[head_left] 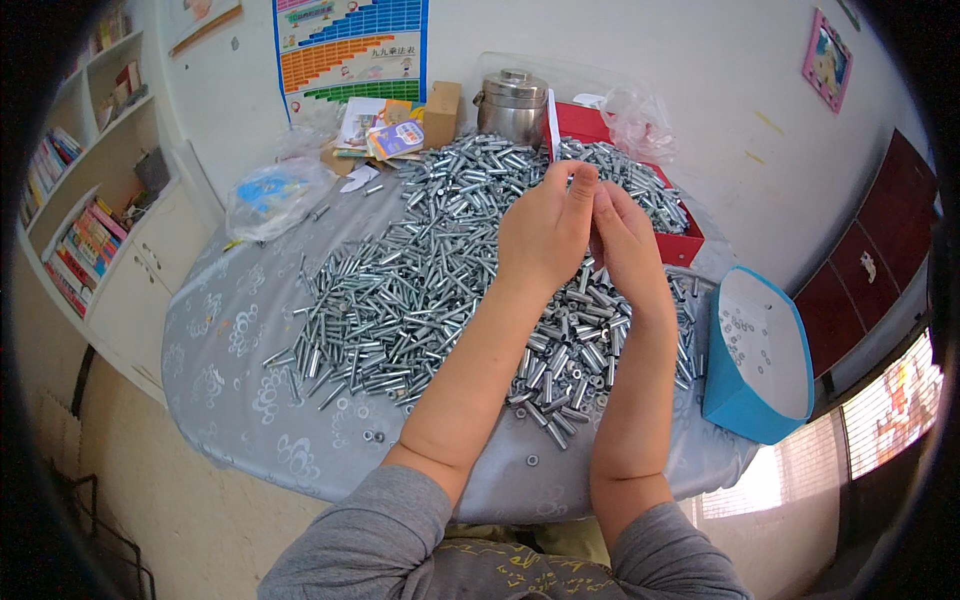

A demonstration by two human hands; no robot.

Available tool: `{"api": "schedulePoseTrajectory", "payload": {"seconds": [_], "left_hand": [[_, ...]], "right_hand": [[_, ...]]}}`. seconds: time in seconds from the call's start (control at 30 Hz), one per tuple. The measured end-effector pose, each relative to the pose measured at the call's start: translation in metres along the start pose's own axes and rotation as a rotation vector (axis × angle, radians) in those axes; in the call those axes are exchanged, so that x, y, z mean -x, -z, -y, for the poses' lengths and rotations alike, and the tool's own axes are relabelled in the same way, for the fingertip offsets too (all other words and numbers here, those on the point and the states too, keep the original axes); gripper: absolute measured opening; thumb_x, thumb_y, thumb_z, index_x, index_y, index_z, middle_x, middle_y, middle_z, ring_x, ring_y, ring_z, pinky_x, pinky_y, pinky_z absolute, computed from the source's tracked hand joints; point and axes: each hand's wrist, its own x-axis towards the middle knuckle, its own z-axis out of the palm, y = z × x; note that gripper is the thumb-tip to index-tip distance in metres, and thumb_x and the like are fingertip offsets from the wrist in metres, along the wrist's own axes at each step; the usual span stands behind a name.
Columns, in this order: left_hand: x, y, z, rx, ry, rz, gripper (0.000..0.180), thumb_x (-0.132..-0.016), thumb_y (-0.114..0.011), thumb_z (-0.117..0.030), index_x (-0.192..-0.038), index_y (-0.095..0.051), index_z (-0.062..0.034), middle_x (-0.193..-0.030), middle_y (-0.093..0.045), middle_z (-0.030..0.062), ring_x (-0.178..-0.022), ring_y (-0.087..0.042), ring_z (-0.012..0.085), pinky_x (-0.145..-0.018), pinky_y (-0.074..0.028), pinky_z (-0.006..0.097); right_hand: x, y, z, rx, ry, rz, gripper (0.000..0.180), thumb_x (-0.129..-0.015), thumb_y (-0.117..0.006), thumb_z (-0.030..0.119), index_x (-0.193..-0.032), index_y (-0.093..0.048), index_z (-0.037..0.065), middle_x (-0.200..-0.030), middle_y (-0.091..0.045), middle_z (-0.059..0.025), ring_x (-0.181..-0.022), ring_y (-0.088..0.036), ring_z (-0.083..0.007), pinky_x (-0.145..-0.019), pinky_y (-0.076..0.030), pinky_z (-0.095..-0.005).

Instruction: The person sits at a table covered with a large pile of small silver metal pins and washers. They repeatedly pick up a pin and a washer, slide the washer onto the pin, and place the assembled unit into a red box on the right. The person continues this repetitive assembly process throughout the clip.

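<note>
Both hands meet in front of me, raised over a big heap of silvery metal bolts and sleeves. My left hand has its fingers curled and its thumb pointing up. Against it rests my right hand, likewise curled, with the fingertips of the two close together. Whatever they hold between them is hidden by the hands. Just behind the hands stands a red box heaped with similar metal pieces. Short tube-like sleeves lie between my forearms, and a few loose nuts or washers are near the front edge.
On the right of the grey-clothed table, a blue box holds small rings. Behind the heap are a steel pot, paper packets and a clear plastic bag. Another plastic bag lies back left, near a bookshelf.
</note>
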Motion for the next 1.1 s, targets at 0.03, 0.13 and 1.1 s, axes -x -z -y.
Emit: {"api": "schedulePoseTrajectory", "payload": {"seconds": [0.03,0.13,1.1], "left_hand": [[0.000,-0.001,0.000,0.000,-0.006,0.005,0.071,-0.089,-0.019,-0.062,-0.108,-0.055,-0.0042,-0.075,-0.064,0.0172,-0.076,-0.062,0.0351,-0.065,-0.046,0.041],[0.001,-0.003,0.000,-0.005,-0.017,0.027,0.069,-0.089,-0.021,-0.061,-0.108,-0.056,-0.0043,-0.076,-0.065,0.0162,-0.077,-0.062,0.0347,-0.066,-0.047,0.040],[-0.001,0.001,0.001,-0.050,0.018,0.017,0.067,-0.090,-0.023,-0.059,-0.105,-0.056,-0.0027,-0.074,-0.064,0.0170,-0.075,-0.062,0.0350,-0.065,-0.046,0.042]], "right_hand": [[0.000,0.001,-0.001,-0.033,0.016,-0.021,0.014,-0.085,-0.044,0.013,-0.087,-0.053,0.003,-0.065,-0.046,0.0025,-0.056,-0.040,-0.0054,-0.050,-0.034,-0.0206],[-0.001,0.001,0.000,-0.118,0.049,-0.092,0.013,-0.085,-0.046,0.011,-0.089,-0.054,0.002,-0.065,-0.047,0.0025,-0.058,-0.040,-0.0051,-0.052,-0.033,-0.0202],[-0.001,0.007,0.003,0.016,-0.135,0.040,0.028,-0.079,-0.041,0.009,-0.099,-0.059,0.001,-0.062,-0.046,0.0016,-0.056,-0.041,-0.0052,-0.050,-0.033,-0.0209]]}}
